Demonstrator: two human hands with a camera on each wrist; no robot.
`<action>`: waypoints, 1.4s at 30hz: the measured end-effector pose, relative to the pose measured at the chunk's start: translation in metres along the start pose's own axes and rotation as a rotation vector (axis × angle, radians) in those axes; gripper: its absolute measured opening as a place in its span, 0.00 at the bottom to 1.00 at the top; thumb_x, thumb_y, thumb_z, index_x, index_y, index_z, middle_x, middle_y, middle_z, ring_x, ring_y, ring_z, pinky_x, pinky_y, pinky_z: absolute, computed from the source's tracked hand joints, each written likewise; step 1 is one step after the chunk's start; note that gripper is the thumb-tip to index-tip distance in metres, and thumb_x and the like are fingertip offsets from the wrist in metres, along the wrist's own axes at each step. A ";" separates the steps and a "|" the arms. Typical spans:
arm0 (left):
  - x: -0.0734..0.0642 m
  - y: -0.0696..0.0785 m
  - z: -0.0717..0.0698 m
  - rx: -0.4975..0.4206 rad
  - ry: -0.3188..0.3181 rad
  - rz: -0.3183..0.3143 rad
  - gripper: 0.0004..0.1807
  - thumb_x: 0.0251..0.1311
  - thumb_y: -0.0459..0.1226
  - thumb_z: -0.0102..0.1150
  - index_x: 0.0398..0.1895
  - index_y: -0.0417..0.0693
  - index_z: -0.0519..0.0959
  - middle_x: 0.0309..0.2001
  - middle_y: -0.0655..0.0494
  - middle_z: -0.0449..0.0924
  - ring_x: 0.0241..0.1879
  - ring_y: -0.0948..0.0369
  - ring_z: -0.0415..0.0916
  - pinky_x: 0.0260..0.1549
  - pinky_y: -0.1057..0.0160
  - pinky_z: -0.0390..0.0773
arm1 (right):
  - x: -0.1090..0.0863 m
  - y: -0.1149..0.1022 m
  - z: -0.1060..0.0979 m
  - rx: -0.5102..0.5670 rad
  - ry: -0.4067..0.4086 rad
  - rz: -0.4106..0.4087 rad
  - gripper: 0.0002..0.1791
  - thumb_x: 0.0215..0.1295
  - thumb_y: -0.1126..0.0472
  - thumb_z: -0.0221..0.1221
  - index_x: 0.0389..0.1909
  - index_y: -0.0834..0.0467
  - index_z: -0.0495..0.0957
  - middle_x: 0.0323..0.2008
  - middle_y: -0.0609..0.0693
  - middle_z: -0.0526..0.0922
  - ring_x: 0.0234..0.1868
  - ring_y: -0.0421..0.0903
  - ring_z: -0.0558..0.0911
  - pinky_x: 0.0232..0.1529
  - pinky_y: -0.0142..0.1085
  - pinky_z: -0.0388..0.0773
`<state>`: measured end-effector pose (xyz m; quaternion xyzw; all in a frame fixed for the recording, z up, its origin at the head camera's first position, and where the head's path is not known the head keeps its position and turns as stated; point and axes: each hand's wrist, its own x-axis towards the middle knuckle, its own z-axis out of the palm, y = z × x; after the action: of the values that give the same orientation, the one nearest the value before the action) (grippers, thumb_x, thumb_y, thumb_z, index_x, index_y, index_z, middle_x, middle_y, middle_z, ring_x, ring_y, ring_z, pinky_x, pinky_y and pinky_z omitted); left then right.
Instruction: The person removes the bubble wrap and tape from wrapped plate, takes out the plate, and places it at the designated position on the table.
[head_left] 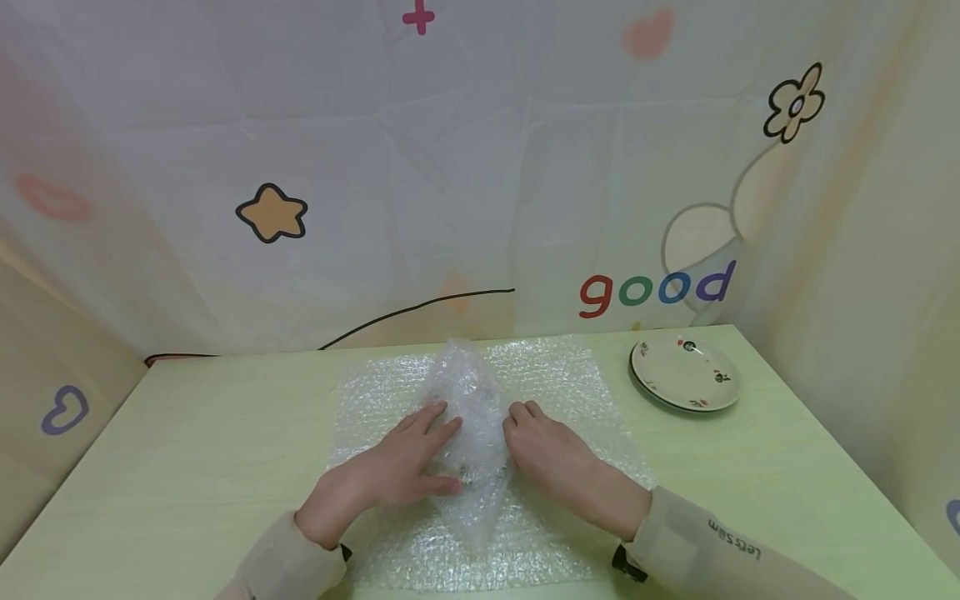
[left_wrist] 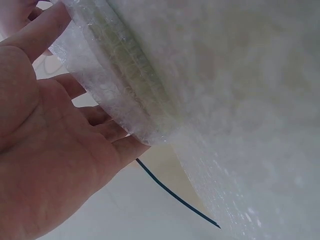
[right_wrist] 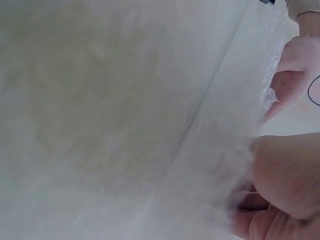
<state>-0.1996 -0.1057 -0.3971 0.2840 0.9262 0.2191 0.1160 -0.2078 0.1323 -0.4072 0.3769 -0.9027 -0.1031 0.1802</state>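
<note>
A sheet of bubble wrap (head_left: 555,533) lies spread on the table, with a folded bubble-wrap bundle (head_left: 476,417) at its middle. Faint dark marks show through the bundle in the head view, and a pale, curved rim (left_wrist: 132,72) shows through the layers in the left wrist view. My left hand (head_left: 397,467) rests on the bundle's left side, fingers spread and thumb near its front. On the right side, my right hand (head_left: 551,450) has its fingers curled, pinching the wrap's edge. In the right wrist view, cloudy wrap hides most of the bundle.
At the back right of the table stand stacked white plates (head_left: 686,372) with small red and dark prints. Pale green tabletop (head_left: 187,467) extends to the left of the wrap. A printed curtain (head_left: 450,208) hangs close behind the table and along both sides.
</note>
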 end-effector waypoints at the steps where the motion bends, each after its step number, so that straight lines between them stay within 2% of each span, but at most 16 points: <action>1: 0.000 0.000 0.000 -0.001 -0.001 -0.003 0.44 0.67 0.48 0.67 0.78 0.36 0.60 0.80 0.34 0.45 0.78 0.38 0.43 0.73 0.39 0.53 | 0.000 0.000 0.000 0.002 -0.004 0.001 0.07 0.62 0.71 0.69 0.37 0.69 0.81 0.32 0.56 0.75 0.35 0.50 0.76 0.33 0.34 0.82; 11: 0.001 0.001 0.000 0.011 -0.001 -0.005 0.45 0.67 0.49 0.67 0.78 0.36 0.60 0.80 0.34 0.45 0.78 0.38 0.43 0.73 0.38 0.53 | 0.002 0.003 -0.001 0.013 -0.023 -0.007 0.08 0.61 0.72 0.69 0.40 0.70 0.82 0.33 0.56 0.77 0.36 0.50 0.78 0.37 0.34 0.83; 18: 0.001 0.001 -0.001 0.023 -0.002 0.001 0.44 0.67 0.48 0.67 0.78 0.36 0.60 0.80 0.34 0.46 0.78 0.38 0.44 0.73 0.38 0.52 | 0.003 0.006 -0.004 0.032 -0.013 -0.021 0.09 0.60 0.74 0.70 0.38 0.69 0.80 0.31 0.56 0.76 0.33 0.50 0.78 0.36 0.35 0.83; 26: 0.002 -0.001 -0.003 0.026 -0.013 0.013 0.42 0.71 0.49 0.63 0.79 0.38 0.59 0.80 0.34 0.43 0.78 0.38 0.42 0.73 0.38 0.51 | 0.004 0.011 -0.007 0.322 -0.073 0.107 0.09 0.64 0.70 0.67 0.41 0.68 0.78 0.33 0.55 0.78 0.34 0.49 0.78 0.37 0.39 0.82; 31: 0.002 -0.003 -0.003 0.013 0.000 0.033 0.36 0.76 0.45 0.56 0.79 0.37 0.59 0.80 0.33 0.44 0.78 0.38 0.42 0.73 0.39 0.50 | 0.002 0.014 -0.006 0.376 -0.034 0.095 0.09 0.64 0.69 0.65 0.42 0.67 0.76 0.31 0.53 0.77 0.32 0.47 0.76 0.34 0.38 0.81; 36: 0.001 -0.005 -0.003 -0.005 0.017 0.057 0.34 0.76 0.42 0.56 0.78 0.35 0.60 0.79 0.31 0.46 0.78 0.37 0.43 0.73 0.39 0.52 | -0.002 0.018 -0.003 0.443 -0.003 0.067 0.08 0.65 0.69 0.61 0.40 0.63 0.71 0.27 0.48 0.71 0.28 0.45 0.72 0.31 0.37 0.75; 38: 0.001 -0.005 -0.002 -0.008 0.028 0.061 0.34 0.76 0.41 0.56 0.78 0.34 0.60 0.79 0.31 0.47 0.78 0.37 0.45 0.73 0.39 0.53 | -0.003 0.019 -0.003 0.473 -0.007 0.069 0.10 0.66 0.67 0.61 0.44 0.65 0.72 0.31 0.50 0.75 0.31 0.47 0.75 0.35 0.40 0.78; 42: 0.002 -0.005 -0.002 -0.012 0.057 0.065 0.33 0.76 0.40 0.55 0.77 0.33 0.59 0.78 0.31 0.50 0.77 0.38 0.48 0.72 0.39 0.56 | -0.007 0.019 -0.003 0.502 -0.034 0.092 0.22 0.69 0.62 0.63 0.57 0.71 0.71 0.45 0.60 0.81 0.45 0.54 0.82 0.49 0.47 0.82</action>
<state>-0.2043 -0.1087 -0.3978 0.3070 0.9181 0.2361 0.0839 -0.2147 0.1505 -0.3999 0.3665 -0.9192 0.1261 0.0701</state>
